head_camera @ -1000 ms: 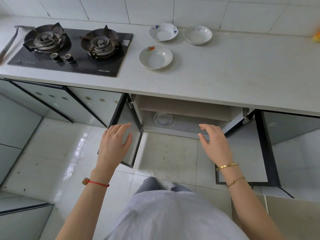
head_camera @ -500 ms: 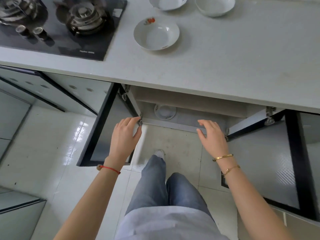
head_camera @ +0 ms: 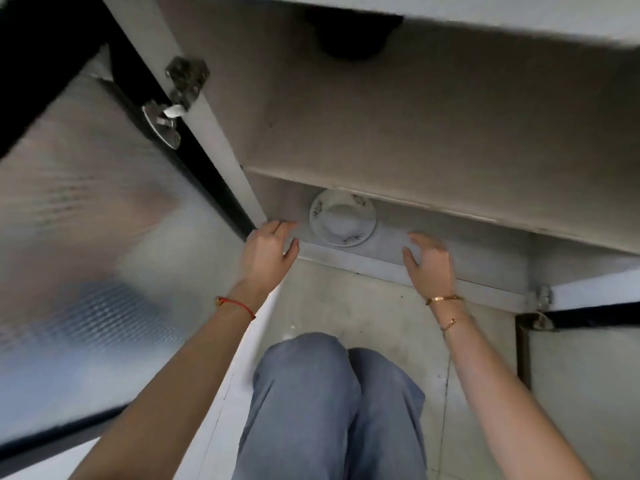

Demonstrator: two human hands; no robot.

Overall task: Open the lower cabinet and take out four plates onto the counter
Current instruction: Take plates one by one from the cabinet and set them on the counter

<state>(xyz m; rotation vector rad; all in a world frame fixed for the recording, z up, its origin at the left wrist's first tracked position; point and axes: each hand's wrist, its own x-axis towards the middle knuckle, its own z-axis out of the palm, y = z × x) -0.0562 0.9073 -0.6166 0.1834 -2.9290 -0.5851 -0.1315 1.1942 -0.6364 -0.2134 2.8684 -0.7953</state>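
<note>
The lower cabinet stands open, its floor [head_camera: 485, 251] lit pale grey. A white plate [head_camera: 343, 218] with small flower prints lies on that floor near the front lip, partly under the shelf above. My left hand [head_camera: 268, 252] hovers at the front edge just left of the plate, fingers apart, holding nothing. My right hand [head_camera: 429, 261] reaches over the front lip to the right of the plate, fingers spread, also holding nothing. Neither hand touches the plate. The counter top is out of view.
The open left door [head_camera: 86, 237], frosted glass in a black frame, hangs close on the left with its hinge [head_camera: 173, 102]. A shelf [head_camera: 398, 126] spans the cabinet above the plate. The right door's edge [head_camera: 588, 306] juts out at right. My knees [head_camera: 332, 393] are over the tiled floor.
I have crouched down, so the view dropped from the counter to the cabinet's inside. Both hands moved forward to the front lip, either side of the plate.
</note>
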